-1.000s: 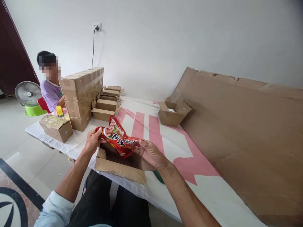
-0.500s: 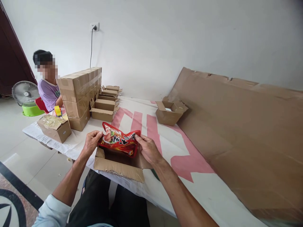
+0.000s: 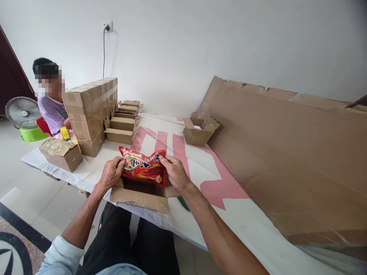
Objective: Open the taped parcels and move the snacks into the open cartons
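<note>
A red printed food packet [image 3: 145,167] is stretched between my two hands, just over an open cardboard box [image 3: 140,198] at the table's near edge. My left hand [image 3: 112,171] pinches the packet's left end. At its right end, my right hand [image 3: 175,171] pinches the upper corner between thumb and fingers. The packet covers the far part of the box's opening, so I cannot tell what lies inside. The near flap of the box is folded outward over the table edge.
Taped boxes [image 3: 90,118] are stacked at the left, with open boxes [image 3: 122,128] beside them. One closed box [image 3: 61,154] and a yellow tape roll [image 3: 65,133] lie near a seated person [image 3: 53,107]. Another open box [image 3: 199,131] stands by a large leaning cardboard sheet [image 3: 272,160].
The packet has flattened and turned slightly, its front now facing me more fully. Both hands keep their pinch on it. The whole view has shifted a little.
</note>
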Tool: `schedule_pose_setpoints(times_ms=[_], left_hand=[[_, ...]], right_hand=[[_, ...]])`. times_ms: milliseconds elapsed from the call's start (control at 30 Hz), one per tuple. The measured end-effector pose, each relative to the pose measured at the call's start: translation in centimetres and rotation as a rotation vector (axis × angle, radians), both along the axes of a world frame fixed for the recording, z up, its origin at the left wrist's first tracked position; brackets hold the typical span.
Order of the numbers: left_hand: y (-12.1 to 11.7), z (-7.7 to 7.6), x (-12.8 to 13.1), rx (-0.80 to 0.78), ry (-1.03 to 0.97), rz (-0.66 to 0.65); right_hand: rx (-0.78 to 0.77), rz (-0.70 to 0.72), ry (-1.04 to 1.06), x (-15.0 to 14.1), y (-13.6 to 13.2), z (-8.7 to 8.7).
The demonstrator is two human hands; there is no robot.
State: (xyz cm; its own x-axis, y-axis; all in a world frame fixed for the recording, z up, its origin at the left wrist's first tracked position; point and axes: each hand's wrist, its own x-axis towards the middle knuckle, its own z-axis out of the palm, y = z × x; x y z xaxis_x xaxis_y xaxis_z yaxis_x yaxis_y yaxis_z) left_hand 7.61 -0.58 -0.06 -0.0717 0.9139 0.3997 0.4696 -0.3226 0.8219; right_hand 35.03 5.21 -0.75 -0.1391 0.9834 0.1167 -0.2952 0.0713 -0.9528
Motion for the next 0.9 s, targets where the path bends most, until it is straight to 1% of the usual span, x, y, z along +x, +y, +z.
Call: schedule_pose_setpoints(times_ms=[100,233,333,533,633,733,833,900], left_hand=[[-0.1,0.1,0.0,-0.012,-0.024,-0.018],[0.0,0.2,-0.2,-0.059,-0.208,-0.095],[0.0,0.6,-0.3,-0.093,-0.337,-0.144],[-0.4,1.7,-0.2,-0.124,-0.473,-0.142],[-0.4,1.9,-0.1,-0.122,-0.472,-0.14],[-0.1,1.7,0.1,-0.119,-0.416,-0.135],[0.1,1.4,0.1,-0.117,-0.387,-0.096],[0.0,1.4,0.0,-0.106,-0.409,-0.091]], right_hand=[[0.035,0.009,-0.027,0.2,0.2,0.4],[0.064,0.017,-0.058,0.4,0.6,1.0],[0.066,0.0,-0.06,0.4,1.0,1.4],[0.109,-0.003,-0.087,0.4,1.8,2.4],[0.11,0.016,-0.086,0.1,2.0,2.9],[0.126,0.029,-0.09,-0.3,1.9,3.4],[0.132,0.046,-0.089,-0.6,1.8,3.5],[0.127,0.046,-0.085,-0.7,1.9,3.5]])
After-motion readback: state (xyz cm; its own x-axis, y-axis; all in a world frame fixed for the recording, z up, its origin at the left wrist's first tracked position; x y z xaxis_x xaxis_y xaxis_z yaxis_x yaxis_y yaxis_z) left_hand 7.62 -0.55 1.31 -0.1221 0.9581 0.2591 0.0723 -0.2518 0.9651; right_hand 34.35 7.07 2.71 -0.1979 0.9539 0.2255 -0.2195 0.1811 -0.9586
